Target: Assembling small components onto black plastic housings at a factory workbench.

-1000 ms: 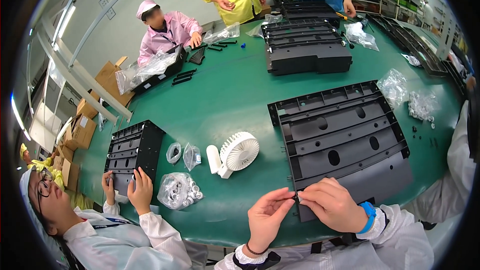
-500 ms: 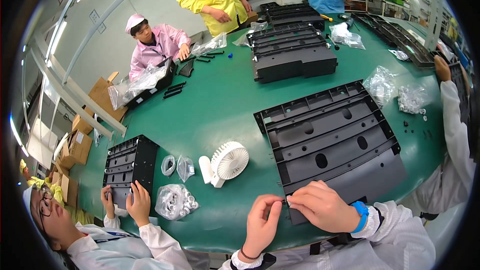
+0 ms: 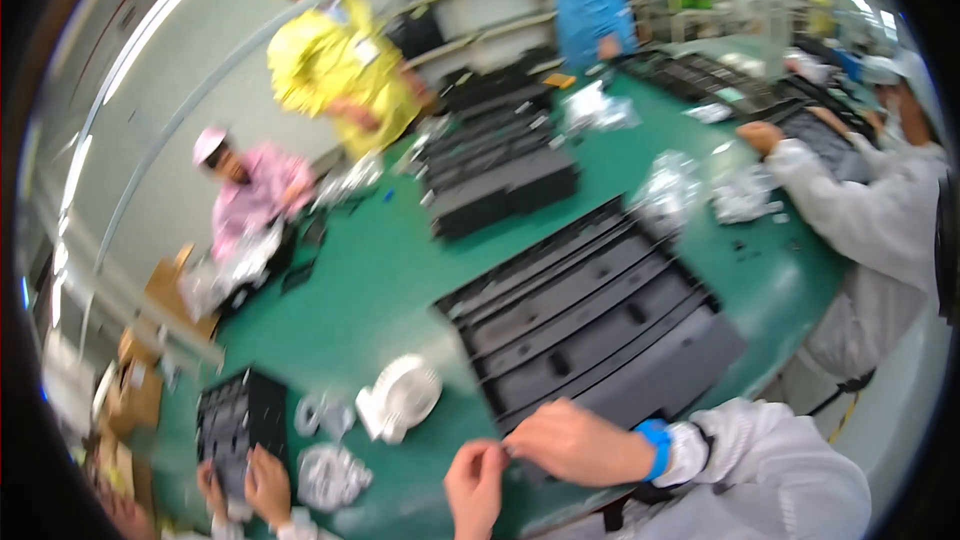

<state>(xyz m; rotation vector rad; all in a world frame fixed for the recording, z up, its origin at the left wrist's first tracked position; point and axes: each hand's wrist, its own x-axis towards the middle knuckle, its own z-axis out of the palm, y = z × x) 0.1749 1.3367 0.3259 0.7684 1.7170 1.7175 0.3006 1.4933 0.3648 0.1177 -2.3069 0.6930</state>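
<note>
A large black ribbed panel (image 3: 590, 325) with oval holes lies in front of me on the green table. Over its near left corner my right hand (image 3: 580, 443), with a blue band at the wrist, is closed in a pinch. My left hand (image 3: 473, 485) meets it there, thumb and fingers drawn together at the tips. Whatever sits between the fingertips is too small and blurred to make out. To the left of my hands stands a white handheld fan (image 3: 402, 398). A clear bag of white parts (image 3: 332, 476) lies farther left.
A co-worker's hands hold a smaller black box (image 3: 240, 420) at left. Stacked black panels (image 3: 500, 165) stand at the far side. Clear bags (image 3: 670, 190) and small black bits (image 3: 742, 250) lie at right, near another person's sleeve (image 3: 825, 185). Cardboard boxes (image 3: 135, 395) stand beyond the left edge.
The view has tilted and shifted, so the panels and fan appear farther left and lower, with blur. My hands are still together at the panel's corner, the left fingers now drawn closer together.
</note>
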